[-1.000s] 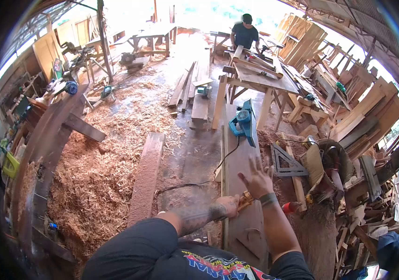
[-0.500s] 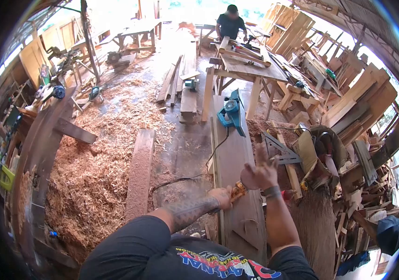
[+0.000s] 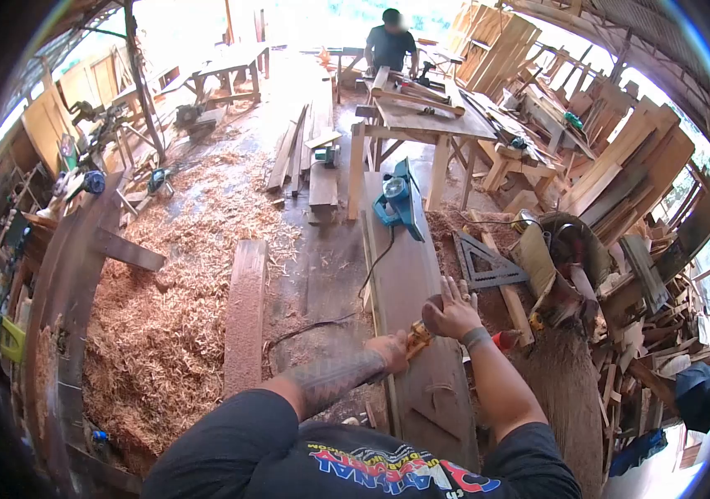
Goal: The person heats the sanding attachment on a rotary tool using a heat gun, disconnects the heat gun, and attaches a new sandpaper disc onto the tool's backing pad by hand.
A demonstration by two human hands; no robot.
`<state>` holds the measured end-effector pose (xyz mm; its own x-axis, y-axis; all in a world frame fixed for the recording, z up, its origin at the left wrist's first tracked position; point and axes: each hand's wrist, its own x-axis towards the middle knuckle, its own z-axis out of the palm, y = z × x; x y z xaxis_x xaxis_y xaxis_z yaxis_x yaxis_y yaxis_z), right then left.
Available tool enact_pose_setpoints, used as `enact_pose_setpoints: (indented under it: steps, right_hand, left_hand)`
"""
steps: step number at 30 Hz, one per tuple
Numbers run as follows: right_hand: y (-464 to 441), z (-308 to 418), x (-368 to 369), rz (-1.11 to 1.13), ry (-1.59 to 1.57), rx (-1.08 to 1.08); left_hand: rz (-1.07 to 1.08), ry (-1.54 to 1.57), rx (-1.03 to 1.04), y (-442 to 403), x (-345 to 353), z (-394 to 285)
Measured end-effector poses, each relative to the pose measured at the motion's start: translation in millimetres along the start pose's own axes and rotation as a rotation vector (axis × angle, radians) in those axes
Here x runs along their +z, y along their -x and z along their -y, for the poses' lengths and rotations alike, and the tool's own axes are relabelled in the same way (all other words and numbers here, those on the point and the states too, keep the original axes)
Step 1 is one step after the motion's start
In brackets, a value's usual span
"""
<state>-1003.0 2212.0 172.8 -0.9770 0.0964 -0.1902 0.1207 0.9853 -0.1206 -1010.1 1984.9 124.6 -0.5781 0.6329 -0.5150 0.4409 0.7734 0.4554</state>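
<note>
My left hand (image 3: 388, 353) is wrapped round the body of a yellow-orange power tool that looks like an angle grinder (image 3: 418, 336), held over a long wooden plank (image 3: 434, 378). A round brown disc (image 3: 433, 314) sits at the tool's far end. Beside that disc, and seemingly against it, is my right hand (image 3: 456, 311), its fingers stretched forward and nothing visibly gripped. Farther along the same plank lies a teal electric planer (image 3: 397, 200), its dark cord running back to the left. Part of the grinder is hidden by my hands.
A large triangular square (image 3: 488, 262) lies right of the plank. Wood shavings (image 3: 164, 333) cover the floor at left around a timber beam (image 3: 246, 316). Ahead, a co-worker (image 3: 391, 43) stands behind a wooden table (image 3: 430, 121). Stacked offcuts (image 3: 654, 324) crowd the right side.
My right hand has come down from a raised, spread pose to lie flatter beside the disc. My left hand keeps its hold on the grinder. The whole view has shifted slightly.
</note>
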Motion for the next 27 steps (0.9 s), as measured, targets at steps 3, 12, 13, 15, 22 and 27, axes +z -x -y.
enact_pose_setpoints:
  steps: [3, 12, 13, 15, 22, 27]
  right_hand:
    - [-3.6, -0.7, -14.7, -0.197, 0.017, -0.066]
    - [-5.1, 23.2, -2.0, -0.093, -0.023, -0.095]
    - [-4.4, 26.9, -3.6, -0.077, -0.005, -0.129]
    - [-12.4, 33.6, -19.4, -0.259, 0.028, -0.201]
    - [6.6, 45.2, 3.4, 0.066, 0.140, -0.215]
    - [4.8, 52.1, -14.4, -0.197, 0.060, -0.257]
  left_hand:
    - [-0.025, 0.002, 0.034, 3.3, 9.0, 8.7]
    - [-0.035, -0.053, 0.040, 8.4, 6.2, 5.1]
    - [-0.030, -0.029, 0.041, 15.0, 6.4, 6.0]
    - [-0.069, 0.008, 0.071, 12.2, 2.7, 12.8]
    - [-0.071, 0.023, 0.071, 6.0, 12.4, 19.2]
    - [-0.095, -0.005, 0.116, 11.3, 10.0, 22.2]
